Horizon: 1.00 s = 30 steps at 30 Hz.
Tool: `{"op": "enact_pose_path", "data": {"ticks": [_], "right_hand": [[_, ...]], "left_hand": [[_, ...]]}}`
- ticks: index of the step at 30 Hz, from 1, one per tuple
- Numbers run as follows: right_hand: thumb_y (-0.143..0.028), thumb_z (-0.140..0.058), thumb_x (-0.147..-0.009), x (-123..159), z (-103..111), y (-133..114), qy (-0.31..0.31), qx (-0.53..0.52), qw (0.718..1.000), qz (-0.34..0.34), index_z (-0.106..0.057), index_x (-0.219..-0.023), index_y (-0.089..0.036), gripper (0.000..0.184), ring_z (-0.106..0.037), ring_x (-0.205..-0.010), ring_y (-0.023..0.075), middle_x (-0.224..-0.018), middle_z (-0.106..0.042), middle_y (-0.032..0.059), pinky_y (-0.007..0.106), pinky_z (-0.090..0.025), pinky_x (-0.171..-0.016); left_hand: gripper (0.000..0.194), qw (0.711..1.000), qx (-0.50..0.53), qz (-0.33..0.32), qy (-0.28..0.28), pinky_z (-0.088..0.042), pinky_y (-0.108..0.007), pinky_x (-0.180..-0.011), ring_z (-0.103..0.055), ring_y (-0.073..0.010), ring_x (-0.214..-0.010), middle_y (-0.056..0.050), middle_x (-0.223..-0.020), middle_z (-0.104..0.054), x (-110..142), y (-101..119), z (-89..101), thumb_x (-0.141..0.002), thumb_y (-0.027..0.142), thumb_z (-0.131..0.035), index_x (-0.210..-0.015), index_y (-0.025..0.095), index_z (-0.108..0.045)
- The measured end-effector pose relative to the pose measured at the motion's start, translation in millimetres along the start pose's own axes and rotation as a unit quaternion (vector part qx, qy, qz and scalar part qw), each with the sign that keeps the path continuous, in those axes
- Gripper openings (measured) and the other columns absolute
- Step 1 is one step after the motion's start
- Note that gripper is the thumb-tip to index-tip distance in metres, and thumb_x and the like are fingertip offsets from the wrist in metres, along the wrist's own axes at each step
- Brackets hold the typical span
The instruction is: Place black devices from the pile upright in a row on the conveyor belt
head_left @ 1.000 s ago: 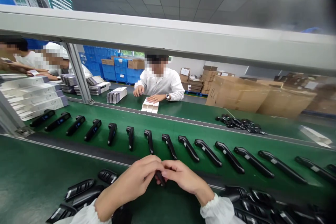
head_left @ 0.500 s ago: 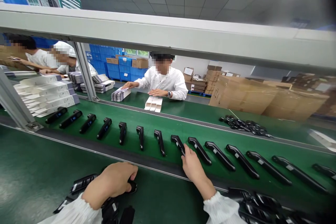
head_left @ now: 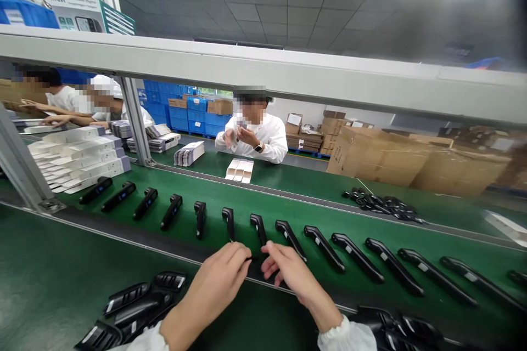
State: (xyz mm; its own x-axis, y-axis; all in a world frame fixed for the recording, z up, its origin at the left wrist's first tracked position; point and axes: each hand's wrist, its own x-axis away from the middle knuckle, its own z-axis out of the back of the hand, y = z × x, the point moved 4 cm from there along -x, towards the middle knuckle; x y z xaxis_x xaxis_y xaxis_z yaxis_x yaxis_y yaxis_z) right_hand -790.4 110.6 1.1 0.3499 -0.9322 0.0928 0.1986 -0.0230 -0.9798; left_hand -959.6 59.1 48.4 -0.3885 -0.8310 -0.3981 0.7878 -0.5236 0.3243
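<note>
My left hand (head_left: 222, 277) is over the near edge of the green belt, fingers pinched; a bit of something dark shows at the fingertips, too hidden to name. Just to its right, my right hand (head_left: 290, 271) has loosely curled fingers set apart, with nothing visible in them. Right beyond its fingertips lies a black angled handheld device (head_left: 258, 227), one of a slanting row along the belt. Small light labels mark several devices, such as the black device (head_left: 324, 248) farther right. Black plastic shells (head_left: 127, 290) lie in a pile left of my left forearm.
More black parts (head_left: 395, 323) are heaped at the lower right. White cartons (head_left: 82, 159) stand stacked at the left, by a metal post (head_left: 135, 120). Across the belt, a person (head_left: 257, 134) in white sits behind open boxes (head_left: 239, 170). A pale beam (head_left: 263, 74) crosses overhead.
My hands were together around a dark part, then separated: the right reached to a device on the belt, the left down near the shells. Now both are close together again at the belt's edge.
</note>
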Motion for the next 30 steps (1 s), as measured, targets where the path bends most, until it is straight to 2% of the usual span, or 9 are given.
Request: {"op": "enact_pose_path", "data": {"ticks": [2, 6, 8, 10, 14, 17, 20, 25, 30], "right_hand": [[-0.063, -0.058, -0.084, 5.5, -16.3, -7.2, -0.085, -0.148, 0.984, -0.047, -0.065, -0.104, -0.015, 0.053, -0.062, -0.068, 0.0163, -0.079, -0.063, 0.0064, 0.024, -0.044, -0.053], [-0.037, -0.077, -0.07, 1.6, -5.2, 0.6, -0.038, -0.203, 0.978, -0.045, -0.065, -0.113, -0.019, 0.048, -0.06, -0.072, 0.0138, -0.085, -0.061, 0.0021, 0.026, -0.051, -0.063], [-0.033, -0.069, -0.074, -5.9, 11.3, 15.5, 0.022, -0.102, 0.994, -0.028, -0.064, -0.116, -0.021, 0.045, -0.061, -0.078, 0.0178, -0.09, -0.062, 0.004, 0.03, -0.053, -0.066], [-0.03, -0.059, -0.078, -12.7, 26.3, 30.0, 0.096, 0.059, 0.994, 0.004, -0.065, -0.115, -0.021, 0.038, -0.063, -0.085, 0.0218, -0.097, -0.064, 0.0075, 0.034, -0.054, -0.07], [-0.024, -0.047, -0.085, -20.8, 29.4, 48.1, 0.147, 0.295, 0.943, 0.054, -0.06, -0.126, -0.021, 0.043, -0.064, -0.098, 0.0257, -0.115, -0.064, 0.0115, 0.037, -0.051, -0.082], [-0.017, -0.038, -0.089, -25.5, 22.9, 53.1, 0.157, 0.398, 0.903, 0.045, -0.047, -0.139, -0.009, 0.051, -0.063, -0.102, 0.029, -0.115, -0.063, 0.0196, 0.037, -0.049, -0.081], [-0.012, -0.034, -0.09, -30.7, 21.4, 54.5, 0.161, 0.473, 0.866, 0.027, -0.048, -0.137, -0.003, 0.05, -0.062, -0.1, 0.0313, -0.112, -0.063, 0.0235, 0.037, -0.048, -0.08], [-0.009, -0.032, -0.091, -35.1, 30.4, 57.6, 0.155, 0.513, 0.844, 0.016, -0.046, -0.138, -0.003, 0.05, -0.061, -0.1, 0.031, -0.11, -0.062, 0.0218, 0.036, -0.047, -0.082], [-0.007, -0.035, -0.091, -35.0, 43.1, 59.8, 0.163, 0.509, 0.845, -0.009, -0.047, -0.138, -0.007, 0.049, -0.06, -0.101, 0.027, -0.112, -0.061, 0.0193, 0.032, -0.045, -0.084]], "left_hand": [[0.026, 0.997, -0.055, -0.053, -0.002, -0.046, -0.036, -0.082, -0.058, -0.0225, -0.091, -0.007, -0.097, -0.062, 1.7, 15.3, -5.7, -0.099, 0.018, -0.032, -0.099, 0.021, -0.058], [0.017, 0.99, -0.058, -0.072, -0.105, -0.05, -0.039, -0.085, -0.061, -0.0244, -0.094, -0.006, -0.1, -0.064, 3.3, 26.6, 4.3, -0.092, 0.017, -0.049, -0.102, 0.022, -0.061], [0.022, 0.985, -0.045, -0.041, -0.164, -0.047, -0.043, -0.096, -0.06, -0.0276, -0.106, -0.006, -0.114, -0.063, 10.6, 12.7, 21.6, -0.087, 0.025, -0.061, -0.109, 0.025, -0.062], [0.034, 0.982, -0.064, 0.039, -0.174, -0.041, -0.048, -0.104, -0.053, -0.0318, -0.121, -0.006, -0.133, -0.056, 26.7, -17.0, 43.4, -0.088, 0.032, -0.061, -0.121, 0.028, -0.059], [0.04, 0.958, -0.115, 0.198, -0.172, -0.036, -0.054, -0.108, -0.042, -0.0356, -0.133, -0.008, -0.148, -0.043, 79.3, -80.7, 68.0, -0.093, 0.036, -0.048, -0.132, 0.03, -0.055], [0.041, 0.948, -0.108, 0.236, -0.187, -0.038, -0.049, -0.107, -0.045, -0.0315, -0.131, -0.006, -0.145, -0.048, 108.4, -96.0, 60.0, -0.096, 0.032, -0.038, -0.134, 0.03, -0.054], [0.042, 0.953, -0.101, 0.24, -0.156, -0.043, -0.044, -0.099, -0.053, -0.0283, -0.12, -0.008, -0.133, -0.057, 113.3, -91.2, 47.8, -0.098, 0.03, -0.03, -0.131, 0.026, -0.056], [0.033, 0.96, -0.098, 0.244, -0.099, -0.043, -0.039, -0.087, -0.059, -0.0268, -0.1, -0.008, -0.106, -0.066, 98.4, -86.0, 42.9, -0.096, 0.031, -0.036, -0.108, 0.023, -0.064], [0.028, 0.941, 0.11, 0.321, 0.002, -0.046, -0.034, -0.077, -0.062, -0.025, -0.086, -0.005, -0.091, -0.065, 86.7, -73.6, 39.9, -0.091, 0.046, -0.045, -0.096, 0.023, -0.06]]}}
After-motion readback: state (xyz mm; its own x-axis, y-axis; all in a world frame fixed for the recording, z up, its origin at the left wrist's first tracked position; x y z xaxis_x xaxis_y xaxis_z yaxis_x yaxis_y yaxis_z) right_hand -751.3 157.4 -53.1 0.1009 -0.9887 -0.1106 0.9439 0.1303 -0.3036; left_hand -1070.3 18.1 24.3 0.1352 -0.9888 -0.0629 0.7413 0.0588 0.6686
